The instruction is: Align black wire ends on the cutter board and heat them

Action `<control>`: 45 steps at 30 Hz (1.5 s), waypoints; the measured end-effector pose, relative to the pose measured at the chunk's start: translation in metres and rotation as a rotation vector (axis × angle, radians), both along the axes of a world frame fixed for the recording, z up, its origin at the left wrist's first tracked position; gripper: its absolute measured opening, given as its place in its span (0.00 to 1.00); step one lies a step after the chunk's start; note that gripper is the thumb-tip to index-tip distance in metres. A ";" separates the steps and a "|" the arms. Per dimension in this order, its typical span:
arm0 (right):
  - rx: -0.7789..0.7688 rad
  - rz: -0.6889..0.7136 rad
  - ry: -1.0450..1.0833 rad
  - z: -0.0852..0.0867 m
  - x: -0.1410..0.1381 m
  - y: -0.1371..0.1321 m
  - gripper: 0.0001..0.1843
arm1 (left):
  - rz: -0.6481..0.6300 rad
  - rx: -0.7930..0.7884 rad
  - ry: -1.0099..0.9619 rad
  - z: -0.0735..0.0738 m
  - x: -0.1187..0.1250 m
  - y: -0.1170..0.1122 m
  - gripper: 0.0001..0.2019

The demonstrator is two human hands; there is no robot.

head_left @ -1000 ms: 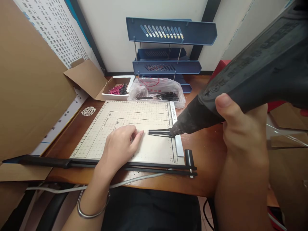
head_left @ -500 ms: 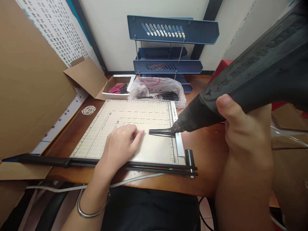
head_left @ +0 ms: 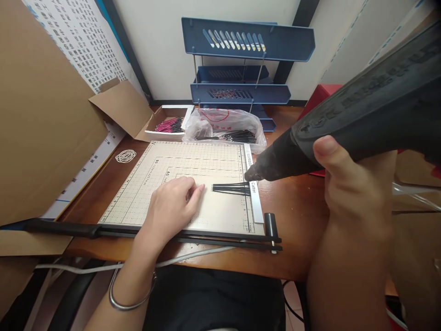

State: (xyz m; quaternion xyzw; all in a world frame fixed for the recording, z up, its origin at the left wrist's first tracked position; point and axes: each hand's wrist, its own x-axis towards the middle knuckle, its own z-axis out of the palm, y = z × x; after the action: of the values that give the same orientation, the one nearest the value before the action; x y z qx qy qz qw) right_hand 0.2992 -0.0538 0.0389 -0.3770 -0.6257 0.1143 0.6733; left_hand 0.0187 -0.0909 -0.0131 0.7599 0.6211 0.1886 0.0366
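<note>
My right hand (head_left: 354, 184) is wrapped round the handle of a black heat gun (head_left: 330, 138), thumb along its side. The gun's narrow nozzle points down and left, just above several thin black wires (head_left: 230, 188). These lie side by side near the right edge of a cream paper cutter (head_left: 138, 184), their pale tips towards the left. Left of the wires, my left hand (head_left: 175, 197) rests on the cutter board with fingers curled in and thumb against them; nothing shows in it. A metal bangle (head_left: 129, 307) circles that wrist.
Behind the cutter stand an opened carton (head_left: 165, 136) of pink and black pieces and a plastic bag (head_left: 193, 133) of black wires. A blue tray rack (head_left: 248, 41) is at the back. Rubber bands (head_left: 126, 156) lie at left; the cutter's black arm (head_left: 62, 227) runs along the front.
The heat gun's nozzle has shifted slightly up and away from the black wires. My left hand and the wires have stayed in place on the board.
</note>
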 end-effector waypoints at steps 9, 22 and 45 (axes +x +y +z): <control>-0.006 0.102 0.074 0.004 -0.005 -0.002 0.17 | 0.009 0.005 0.025 -0.002 0.000 -0.001 0.19; -0.042 0.008 0.078 0.007 -0.005 -0.005 0.17 | -0.052 0.184 -0.042 0.005 0.014 -0.011 0.14; 0.023 0.070 0.038 0.004 -0.013 -0.004 0.22 | -0.173 0.283 -0.035 0.006 0.006 -0.020 0.12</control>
State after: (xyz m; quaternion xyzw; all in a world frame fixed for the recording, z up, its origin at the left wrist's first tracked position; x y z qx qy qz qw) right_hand 0.2862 -0.0574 0.0428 -0.3450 -0.6270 0.1374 0.6849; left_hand 0.0246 -0.1113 -0.0069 0.8047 0.5197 0.2837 -0.0437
